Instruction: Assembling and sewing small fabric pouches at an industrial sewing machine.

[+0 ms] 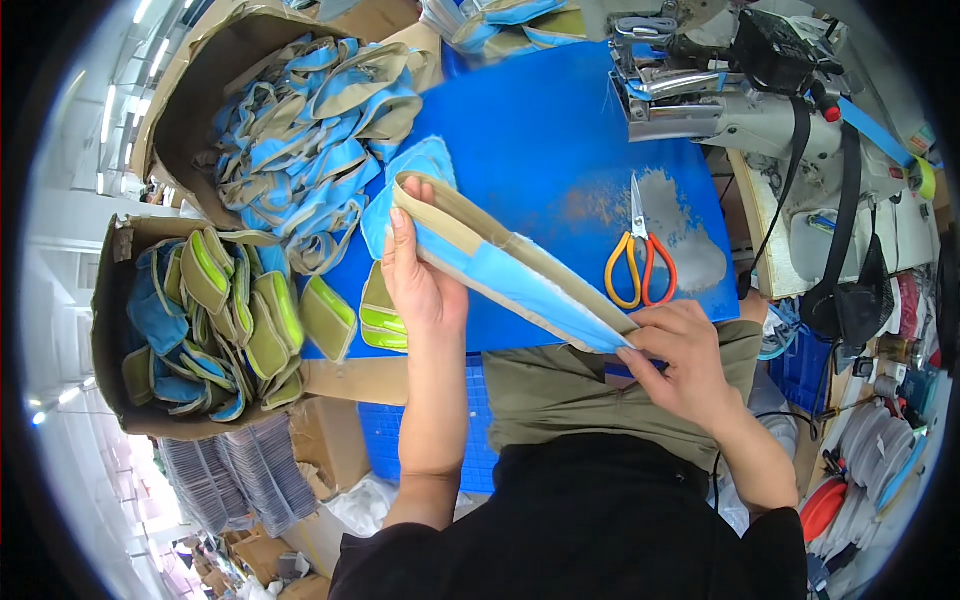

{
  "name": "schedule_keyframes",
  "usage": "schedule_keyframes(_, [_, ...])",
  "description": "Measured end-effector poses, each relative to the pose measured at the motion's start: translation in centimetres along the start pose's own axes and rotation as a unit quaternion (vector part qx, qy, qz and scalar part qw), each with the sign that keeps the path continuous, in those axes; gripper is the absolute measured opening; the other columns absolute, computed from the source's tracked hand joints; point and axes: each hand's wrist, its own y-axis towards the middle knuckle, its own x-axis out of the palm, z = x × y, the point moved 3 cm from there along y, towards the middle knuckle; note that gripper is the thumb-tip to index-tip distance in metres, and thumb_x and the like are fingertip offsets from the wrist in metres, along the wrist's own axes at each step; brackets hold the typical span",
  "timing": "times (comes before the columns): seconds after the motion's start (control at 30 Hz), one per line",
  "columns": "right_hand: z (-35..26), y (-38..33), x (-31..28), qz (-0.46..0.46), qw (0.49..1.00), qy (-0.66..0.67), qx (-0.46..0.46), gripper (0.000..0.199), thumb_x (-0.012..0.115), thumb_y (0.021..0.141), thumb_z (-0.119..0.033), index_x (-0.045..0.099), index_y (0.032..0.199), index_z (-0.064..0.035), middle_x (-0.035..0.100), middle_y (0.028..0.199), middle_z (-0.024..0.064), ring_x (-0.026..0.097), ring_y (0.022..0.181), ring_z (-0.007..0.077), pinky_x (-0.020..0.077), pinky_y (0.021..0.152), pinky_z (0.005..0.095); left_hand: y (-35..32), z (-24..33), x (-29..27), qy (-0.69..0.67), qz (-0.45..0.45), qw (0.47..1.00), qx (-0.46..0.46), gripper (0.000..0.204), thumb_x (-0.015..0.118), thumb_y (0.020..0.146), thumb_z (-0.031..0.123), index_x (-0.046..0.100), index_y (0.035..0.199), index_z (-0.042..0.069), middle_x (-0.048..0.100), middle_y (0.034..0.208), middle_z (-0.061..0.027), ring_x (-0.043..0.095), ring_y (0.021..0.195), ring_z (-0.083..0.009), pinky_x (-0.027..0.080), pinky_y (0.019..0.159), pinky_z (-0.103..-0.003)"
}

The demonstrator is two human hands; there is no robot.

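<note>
– What are you holding?
– Your right grip (pixel 682 358) pinches the near end of the blue-and-tan band (pixel 510 277) over the counter's (pixel 520 130) near edge; your left grip (pixel 424 285) holds its far end.
– What else?
– Scissors (pixel 638 232) lie toward the counter's near right corner.

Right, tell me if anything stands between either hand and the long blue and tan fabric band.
Nothing visible does: the left hand and right hand hold the blue and tan band near opposite ends. The metal scissors with yellow and orange handles lie to its right on the blue tabletop.
</note>
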Motion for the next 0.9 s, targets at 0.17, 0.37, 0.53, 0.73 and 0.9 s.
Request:
schedule_keyframes(0.17, [-1.5, 1.1, -0.7, 0.013, 1.0, 0.003, -0.013, 0.011, 0.082, 0.081, -0.011, 0.074, 0.087, -0.0072, 0.07, 0.123, 0.0092, 0.066, 0.108, 0.0304, 0.0487, 0.091, 0.0419, 0.3, -0.5, -0.5, 0.008, 0.007, 1.0, -0.016, 0.053, 0.054, 0.111, 0.038, 0.053, 0.147, 0.0, 0.06, 0.148, -0.0146, 0.054, 0.141, -0.0263, 0.044, 0.119, -0.044])
schedule_keyframes(0.37, [-2.0, 4.6, -0.2, 0.018, 0.998, 0.013, -0.065, 0.01, 0.077, 0.082, -0.01, 0.072, 0.088, -0.0059, 0.067, 0.123, 0.009, 0.063, 0.112, 0.0321, 0.0473, 0.093, 0.0439, -7.1, -3.5, -1.4, -0.095, -0.084, 0.916, -0.381, 0.092, 0.039, 0.101, 0.077, 0.046, 0.152, 0.001, 0.05, 0.156, -0.0164, 0.044, 0.146, -0.0319, 0.033, 0.121, -0.052])
schedule_keyframes(0.53, [-0.7, 6.0, 3.2, -0.039, 0.986, 0.158, -0.021, 0.009, 0.076, 0.087, -0.011, 0.072, 0.091, -0.004, 0.066, 0.097, 0.0099, 0.065, 0.09, 0.0277, 0.0482, 0.077, 0.0392, -9.9, -3.2, 1.7, 0.036, -0.172, 0.942, -0.286, 0.057, 0.058, 0.107, 0.046, 0.056, 0.146, 0.005, 0.058, 0.149, -0.0148, 0.054, 0.137, -0.0262, 0.039, 0.117, -0.047])
schedule_keyframes(0.73, [-1.3, 6.1, 2.9, -0.048, 0.963, 0.254, 0.078, 0.014, 0.078, 0.093, -0.012, 0.073, 0.094, 0.0008, 0.065, 0.082, 0.008, 0.059, 0.073, 0.0162, 0.0439, 0.064, 0.0308, -7.5, -2.6, 2.3, 0.058, -0.138, 0.965, -0.215, 0.029, 0.07, 0.102, 0.018, 0.07, 0.129, 0.007, 0.071, 0.124, -0.0105, 0.066, 0.114, -0.0201, 0.052, 0.099, -0.039])
schedule_keyframes(0.9, [-1.5, 6.1, 2.5, -0.014, 0.951, 0.29, 0.104, 0.014, 0.079, 0.092, -0.011, 0.073, 0.095, 0.0013, 0.066, 0.081, 0.0041, 0.056, 0.071, 0.0093, 0.0419, 0.06, 0.0295, -6.9, -2.1, 2.3, 0.105, -0.148, 0.974, -0.135, 0.039, 0.072, 0.101, 0.016, 0.066, 0.137, 0.005, 0.072, 0.111, -0.0085, 0.067, 0.106, -0.0174, 0.054, 0.095, -0.035])
